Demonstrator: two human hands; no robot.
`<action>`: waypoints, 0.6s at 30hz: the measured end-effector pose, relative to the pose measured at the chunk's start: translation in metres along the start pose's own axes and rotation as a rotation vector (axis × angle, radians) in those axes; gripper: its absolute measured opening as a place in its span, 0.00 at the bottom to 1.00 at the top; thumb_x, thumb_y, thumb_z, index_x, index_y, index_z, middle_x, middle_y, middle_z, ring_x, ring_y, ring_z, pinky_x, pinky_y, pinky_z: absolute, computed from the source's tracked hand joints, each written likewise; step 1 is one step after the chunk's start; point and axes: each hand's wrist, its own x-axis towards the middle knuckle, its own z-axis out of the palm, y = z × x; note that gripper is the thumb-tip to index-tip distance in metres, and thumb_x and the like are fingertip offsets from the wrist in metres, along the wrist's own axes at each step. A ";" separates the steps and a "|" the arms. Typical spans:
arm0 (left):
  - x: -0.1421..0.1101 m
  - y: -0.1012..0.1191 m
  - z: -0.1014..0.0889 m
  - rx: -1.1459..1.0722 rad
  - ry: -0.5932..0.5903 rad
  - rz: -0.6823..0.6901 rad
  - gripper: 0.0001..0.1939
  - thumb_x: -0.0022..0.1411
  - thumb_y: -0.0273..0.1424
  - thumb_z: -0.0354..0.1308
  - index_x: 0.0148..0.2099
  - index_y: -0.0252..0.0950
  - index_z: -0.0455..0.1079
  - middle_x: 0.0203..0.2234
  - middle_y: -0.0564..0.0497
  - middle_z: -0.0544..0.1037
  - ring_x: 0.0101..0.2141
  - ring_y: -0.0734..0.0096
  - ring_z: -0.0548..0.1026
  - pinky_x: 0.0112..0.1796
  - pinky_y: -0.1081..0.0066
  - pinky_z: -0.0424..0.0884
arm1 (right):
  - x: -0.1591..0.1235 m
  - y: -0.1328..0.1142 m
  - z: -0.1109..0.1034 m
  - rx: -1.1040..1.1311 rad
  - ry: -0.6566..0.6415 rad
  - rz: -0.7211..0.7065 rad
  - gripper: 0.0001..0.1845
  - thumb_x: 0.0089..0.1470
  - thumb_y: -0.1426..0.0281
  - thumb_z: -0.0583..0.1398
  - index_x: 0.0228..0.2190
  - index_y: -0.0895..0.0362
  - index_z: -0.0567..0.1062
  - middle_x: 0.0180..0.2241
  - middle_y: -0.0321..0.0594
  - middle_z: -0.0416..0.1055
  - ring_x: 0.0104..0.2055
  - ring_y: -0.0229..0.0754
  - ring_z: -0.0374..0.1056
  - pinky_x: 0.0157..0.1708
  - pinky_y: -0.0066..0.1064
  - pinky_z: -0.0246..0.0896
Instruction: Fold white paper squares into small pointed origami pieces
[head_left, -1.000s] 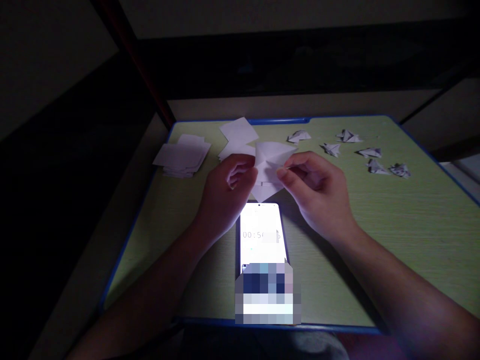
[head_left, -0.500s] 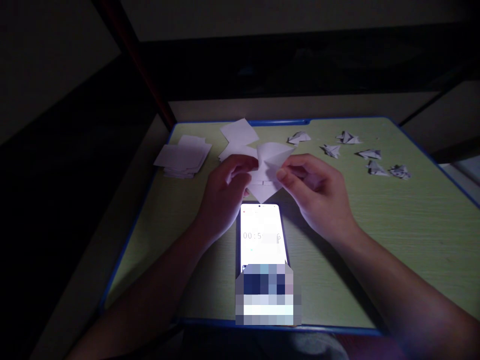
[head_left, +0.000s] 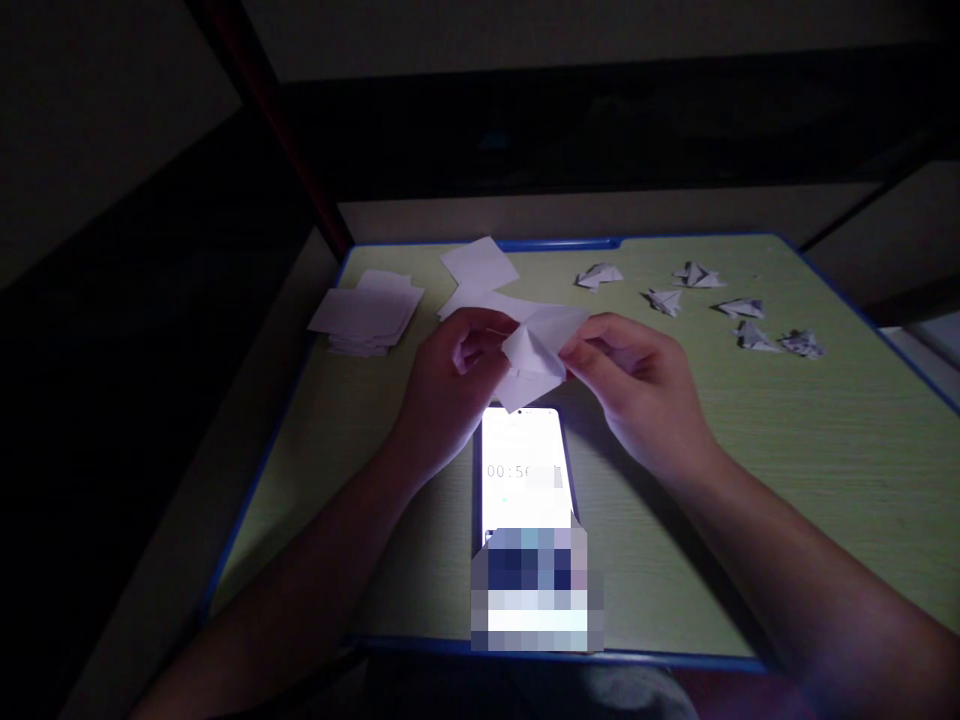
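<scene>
The dim scene is lit by the glaring phone screen [head_left: 521,440], with pixelation below it.

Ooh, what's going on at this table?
A person is holding a creased piece of paper with the left hand and right hand, near the top end of a lit phone. On the right side of the table lie six small folded papers; a paper stack sits on the left.
</scene>
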 end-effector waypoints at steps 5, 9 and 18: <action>0.000 0.000 0.001 -0.088 -0.037 0.011 0.09 0.49 0.22 0.59 0.35 0.37 0.67 0.30 0.53 0.78 0.35 0.70 0.77 0.37 0.71 0.74 | 0.001 0.002 0.001 0.109 -0.046 0.088 0.06 0.46 0.68 0.68 0.27 0.54 0.76 0.19 0.30 0.65 0.23 0.35 0.62 0.22 0.28 0.56; 0.000 0.000 0.000 -0.091 -0.046 -0.012 0.09 0.49 0.22 0.59 0.35 0.36 0.67 0.31 0.52 0.79 0.36 0.69 0.78 0.38 0.70 0.74 | 0.002 0.003 0.000 0.161 -0.069 0.166 0.08 0.43 0.68 0.69 0.27 0.55 0.76 0.19 0.30 0.67 0.21 0.34 0.62 0.22 0.27 0.59; 0.000 -0.001 -0.001 -0.087 -0.073 -0.010 0.07 0.49 0.23 0.58 0.34 0.34 0.70 0.29 0.51 0.79 0.33 0.72 0.77 0.33 0.74 0.72 | 0.004 0.006 -0.003 0.253 -0.143 0.290 0.08 0.40 0.70 0.70 0.25 0.58 0.77 0.22 0.35 0.74 0.25 0.36 0.69 0.27 0.29 0.64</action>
